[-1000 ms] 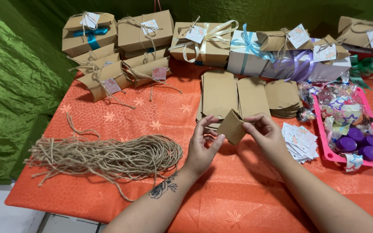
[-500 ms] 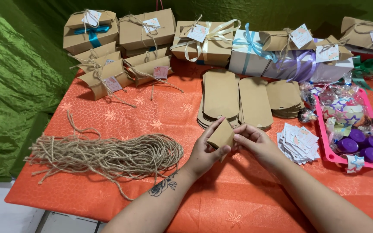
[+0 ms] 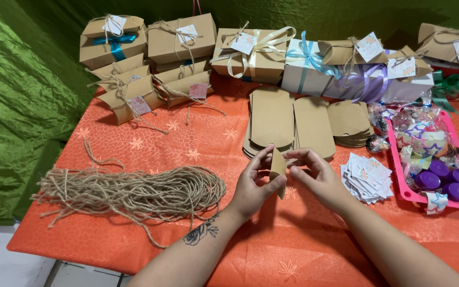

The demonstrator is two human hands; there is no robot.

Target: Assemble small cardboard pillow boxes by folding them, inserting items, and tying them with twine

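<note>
Two hands [image 3: 285, 178], kraft box blank [image 3: 278, 166] upright.

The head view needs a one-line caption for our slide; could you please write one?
Both hands, left hand and right hand, hold a small kraft box blank above an orange tablecloth.

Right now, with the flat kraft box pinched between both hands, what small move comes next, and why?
Probably press an end flap inward with the right hand while the left hand steadies the kraft pillow box. It is held on edge above the orange tablecloth and looks only partly formed, unlike the tied boxes behind.
</note>
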